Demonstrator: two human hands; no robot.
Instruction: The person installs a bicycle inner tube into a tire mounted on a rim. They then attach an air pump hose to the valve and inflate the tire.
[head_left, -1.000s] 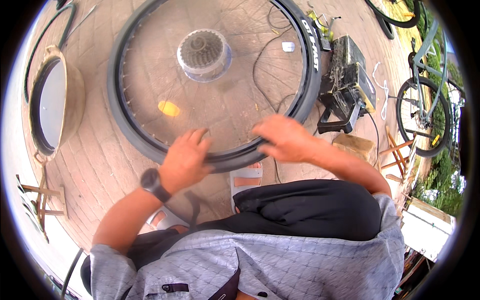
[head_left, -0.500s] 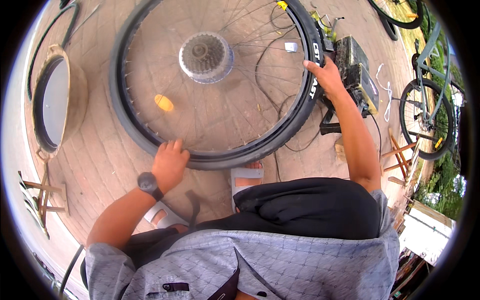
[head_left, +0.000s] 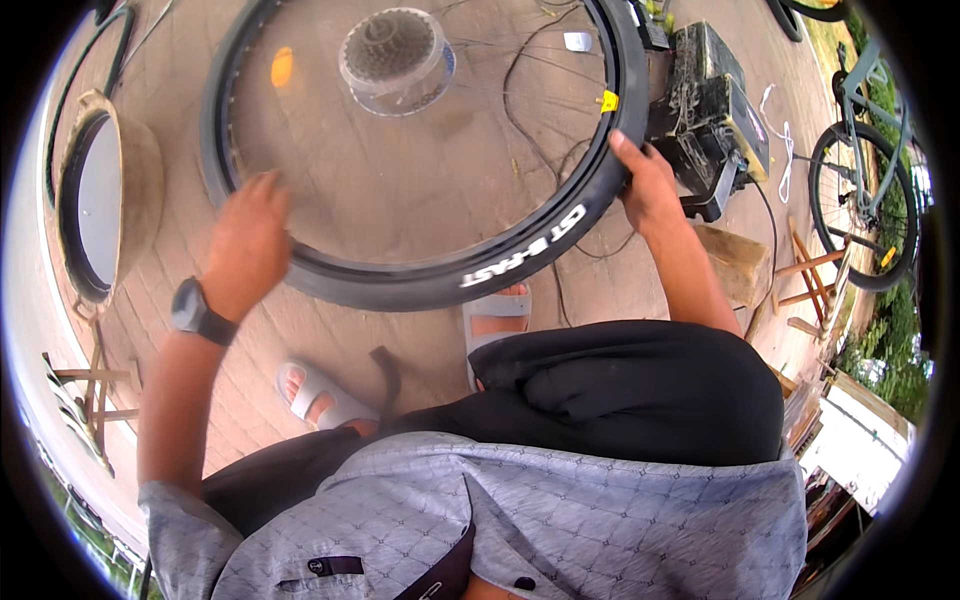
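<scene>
1. Bicycle wheel (head_left: 430, 285): in front of the person, cassette side up, roughly flat over the paving; far edge cut off by the top of the view. Clockwise turn over the last half second, seen from above; details below.
2. Far left: round basin (head_left: 142, 190), standing well apart from the wheel.
3. Left hand (head_left: 250, 240): shifted from the near edge out to the lower-left part of the tyre. Blurred; fingers partly curled over the tyre and rim. Overlaps it, but can't tell how open it is or whether it grips.
4. Yellow oval reflector (head_left: 283, 67): among the spokes, now upper left; was lower left.
5. Cassette (head_left: 388, 45): on top at the hub, above a clear guard disc (head_left: 405, 100). Axle points up toward the camera; exact lean unclear through the fisheye. Wheel is round, so no long axis in its plane; take the axle as the reference line.
6. White lettering (head_left: 485, 275): slid from the right side of the tyre to the near, lower-right side. Different stretch of tyre now faces the person, so I read this as hand-turning in progress.
7. Yellow tab (head_left: 608, 102): at the rim, came down from the top to the right.
8. Right hand (head_left: 645, 175): on the right side, half-closed around the tyre, thumb over the top, fingers at the outer side, tips hidden.
9. Black box (head_left: 700, 95): just beyond that hand.
</scene>
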